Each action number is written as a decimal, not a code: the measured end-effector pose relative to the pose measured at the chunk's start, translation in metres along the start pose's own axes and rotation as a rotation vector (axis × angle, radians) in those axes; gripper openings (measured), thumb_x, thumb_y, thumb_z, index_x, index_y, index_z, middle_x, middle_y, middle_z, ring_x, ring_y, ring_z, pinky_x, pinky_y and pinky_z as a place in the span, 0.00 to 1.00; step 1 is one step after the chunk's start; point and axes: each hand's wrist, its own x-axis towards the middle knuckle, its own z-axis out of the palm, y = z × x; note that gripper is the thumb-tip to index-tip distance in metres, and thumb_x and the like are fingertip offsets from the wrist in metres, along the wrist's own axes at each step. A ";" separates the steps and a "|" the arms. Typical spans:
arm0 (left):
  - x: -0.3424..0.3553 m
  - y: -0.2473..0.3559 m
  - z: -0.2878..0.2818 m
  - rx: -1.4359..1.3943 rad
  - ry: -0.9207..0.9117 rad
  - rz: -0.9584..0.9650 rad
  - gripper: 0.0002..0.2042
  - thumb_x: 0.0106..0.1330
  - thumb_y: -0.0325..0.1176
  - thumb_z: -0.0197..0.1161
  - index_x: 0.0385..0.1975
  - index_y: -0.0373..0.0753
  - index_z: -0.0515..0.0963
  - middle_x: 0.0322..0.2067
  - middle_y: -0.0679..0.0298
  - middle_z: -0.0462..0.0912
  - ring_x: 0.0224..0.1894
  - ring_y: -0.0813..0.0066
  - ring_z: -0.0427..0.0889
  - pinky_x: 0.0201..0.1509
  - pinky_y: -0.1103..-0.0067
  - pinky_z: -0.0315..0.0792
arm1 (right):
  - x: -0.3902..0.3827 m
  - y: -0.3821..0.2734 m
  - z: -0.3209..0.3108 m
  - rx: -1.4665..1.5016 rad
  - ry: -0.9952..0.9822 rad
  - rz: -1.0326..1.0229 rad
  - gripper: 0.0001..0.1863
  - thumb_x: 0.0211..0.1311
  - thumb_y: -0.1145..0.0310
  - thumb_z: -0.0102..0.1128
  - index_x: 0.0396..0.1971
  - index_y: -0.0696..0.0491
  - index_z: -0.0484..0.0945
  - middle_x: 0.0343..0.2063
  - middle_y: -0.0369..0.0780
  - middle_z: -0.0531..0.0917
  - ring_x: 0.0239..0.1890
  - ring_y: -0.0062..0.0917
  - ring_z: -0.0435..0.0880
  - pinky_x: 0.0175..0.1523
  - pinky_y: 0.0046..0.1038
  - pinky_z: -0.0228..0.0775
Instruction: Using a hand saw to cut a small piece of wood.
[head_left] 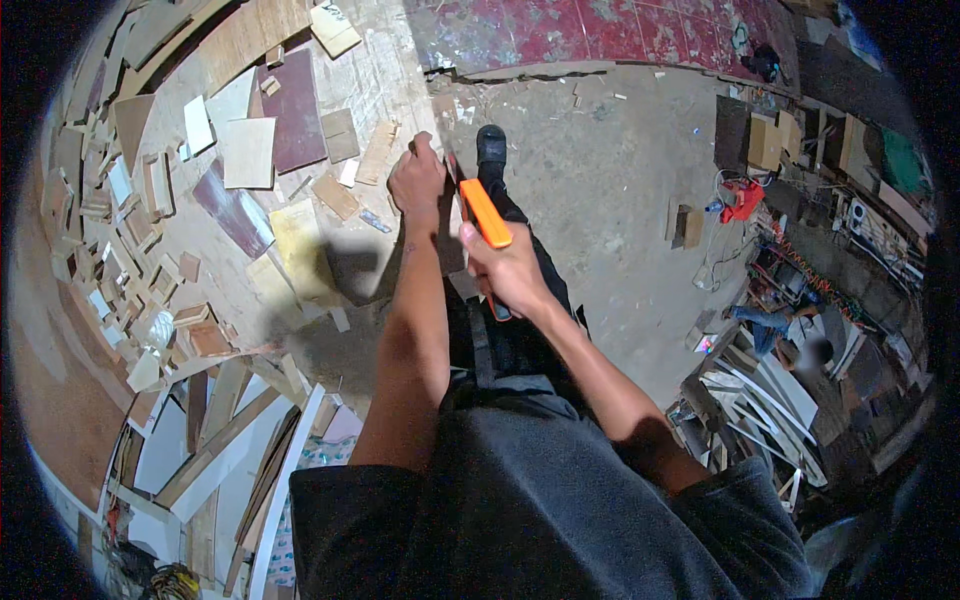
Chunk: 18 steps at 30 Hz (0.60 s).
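Note:
My right hand [507, 268] is wrapped around the orange handle [486, 212] of a tool that looks like a hand saw. Its thin blade [455, 172] shows nearly edge-on and points away from me, beside the worktable's edge. On that edge rests my left hand [418, 178], just left of the blade, with its fingers curled downward. Whatever lies under those fingers is hidden. Close by on the worktable [385, 85] are a small wood offcut [377, 152] and a short bluish strip [375, 221].
Wood offcuts [150, 265] and panels, including a dark red board [293, 110], cover the left side. Long boards [225, 450] lean at lower left. My shoe [491, 145] stands on the concrete floor [620, 200]. Another person [770, 325] is at far right near stacked white strips [760, 410].

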 end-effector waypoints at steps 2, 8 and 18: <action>-0.005 -0.004 -0.003 -0.006 0.014 -0.014 0.10 0.63 0.31 0.61 0.44 0.45 0.73 0.21 0.54 0.78 0.23 0.50 0.81 0.25 0.60 0.75 | -0.003 0.015 -0.005 -0.091 -0.015 -0.056 0.21 0.73 0.56 0.60 0.22 0.53 0.70 0.13 0.30 0.69 0.11 0.14 0.65 0.16 0.22 0.56; 0.001 0.008 0.000 -0.046 0.019 0.011 0.09 0.64 0.29 0.61 0.43 0.44 0.73 0.21 0.54 0.78 0.23 0.51 0.81 0.26 0.59 0.75 | 0.050 0.001 -0.019 -0.085 0.031 -0.039 0.22 0.72 0.53 0.60 0.23 0.53 0.73 0.14 0.30 0.72 0.13 0.14 0.68 0.19 0.25 0.60; -0.009 0.003 -0.001 -0.007 -0.050 -0.014 0.10 0.65 0.30 0.59 0.46 0.45 0.73 0.20 0.54 0.79 0.23 0.50 0.82 0.27 0.59 0.76 | 0.044 0.019 -0.008 -0.121 0.083 -0.139 0.21 0.71 0.55 0.62 0.22 0.55 0.75 0.13 0.32 0.73 0.13 0.16 0.70 0.18 0.26 0.61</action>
